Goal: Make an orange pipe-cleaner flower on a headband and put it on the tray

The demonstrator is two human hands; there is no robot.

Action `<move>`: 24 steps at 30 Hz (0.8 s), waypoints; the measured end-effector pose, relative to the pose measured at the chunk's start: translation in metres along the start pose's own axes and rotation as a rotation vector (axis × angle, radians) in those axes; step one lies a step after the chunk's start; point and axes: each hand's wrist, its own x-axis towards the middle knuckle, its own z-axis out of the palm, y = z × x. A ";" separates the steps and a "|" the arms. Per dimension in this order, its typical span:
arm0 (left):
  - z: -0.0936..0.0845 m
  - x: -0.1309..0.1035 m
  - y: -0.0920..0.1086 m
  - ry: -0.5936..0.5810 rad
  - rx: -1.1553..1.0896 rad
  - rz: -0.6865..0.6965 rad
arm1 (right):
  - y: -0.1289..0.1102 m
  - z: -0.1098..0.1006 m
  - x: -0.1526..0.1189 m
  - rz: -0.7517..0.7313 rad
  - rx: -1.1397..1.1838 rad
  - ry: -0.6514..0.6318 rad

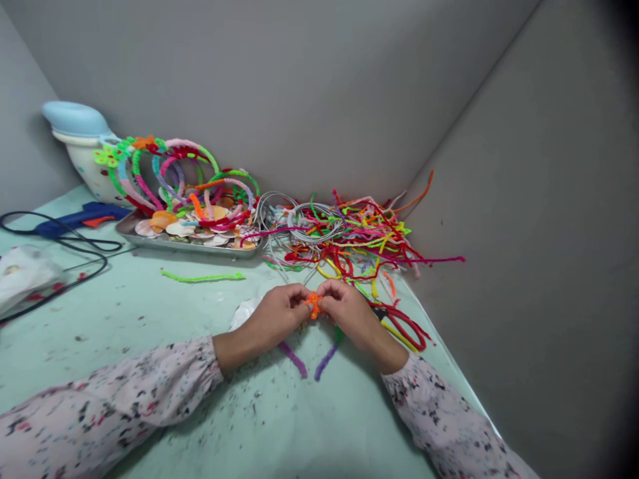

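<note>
Between my two hands is a small orange pipe-cleaner flower, pinched from both sides. My left hand grips its left edge with thumb and fingertips. On the opposite edge, my right hand closes in the same way. Below the hands, two purple fuzzy ends stick out toward me, one under each hand; the part they join is hidden by the hands. A pair of scissors with red and yellow handles lies just right of my right hand. Some white crumpled material lies behind my left wrist.
A metal tray holds seashells and fuzzy-wrapped headbands. Coloured pipe cleaners and grey wire hoops are heaped at the back right. A blue glue gun with a black cord lies left. One green pipe cleaner lies alone.
</note>
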 end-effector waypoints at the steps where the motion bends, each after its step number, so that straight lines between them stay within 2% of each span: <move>1: 0.000 0.000 0.002 0.001 -0.023 -0.018 | 0.000 -0.001 0.000 0.006 0.025 -0.012; 5: -0.003 0.002 0.009 0.014 -0.187 -0.125 | 0.002 -0.007 0.001 0.049 0.211 -0.106; 8: -0.005 0.004 0.013 0.020 -0.317 -0.167 | 0.006 -0.011 0.004 0.065 0.303 -0.101; 16: -0.006 0.006 0.015 0.006 -0.433 -0.194 | 0.011 -0.007 0.003 0.045 0.271 -0.086; 24: -0.006 0.006 0.008 0.020 -0.411 -0.188 | 0.011 -0.005 0.003 0.043 0.260 -0.070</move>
